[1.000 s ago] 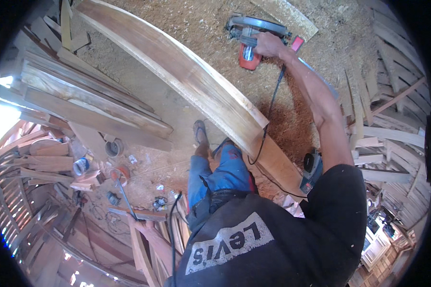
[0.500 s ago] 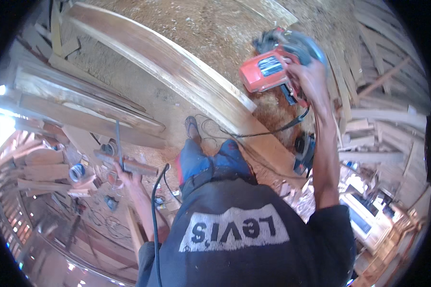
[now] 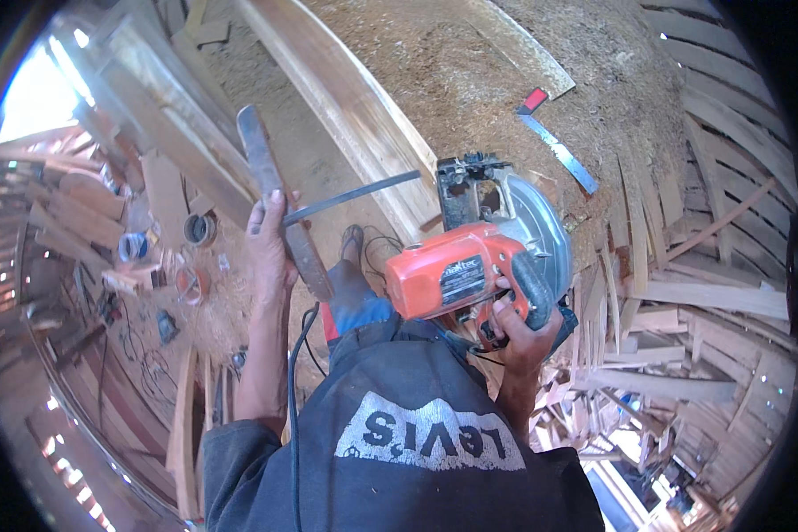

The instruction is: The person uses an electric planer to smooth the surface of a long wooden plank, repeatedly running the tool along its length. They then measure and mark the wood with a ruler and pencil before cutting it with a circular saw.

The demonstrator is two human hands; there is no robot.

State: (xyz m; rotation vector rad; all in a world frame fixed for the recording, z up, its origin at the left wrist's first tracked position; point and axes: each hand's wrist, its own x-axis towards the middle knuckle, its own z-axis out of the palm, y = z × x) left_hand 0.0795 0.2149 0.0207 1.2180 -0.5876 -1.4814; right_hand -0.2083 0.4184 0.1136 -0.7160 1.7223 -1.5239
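Observation:
My right hand (image 3: 521,333) is closed round the rear handle of a red circular saw (image 3: 443,270) with a grey blade guard. The saw is up in front of my body, its base plate toward the far side. In my left hand (image 3: 273,232) is a flat wooden stick (image 3: 261,152), crossed by a thin dark bar (image 3: 355,197) that reaches right toward the saw. Whether stick and bar are joined is hidden by my fingers. Beyond both hands a long, curved-edged plank (image 3: 350,111) lies on the ground, its near end partly behind the saw.
A try square (image 3: 560,152) with a red handle lies on the sawdust at the far right, near a board (image 3: 525,49). Thick timbers (image 3: 173,115) lean at left. Offcuts (image 3: 647,355) are heaped at right. A dark cord (image 3: 294,417) hangs along my left side.
The saw has come nearer and left, toward my body, uncovering the try square. My left hand has risen forward with the stick and bar. The view has shifted.

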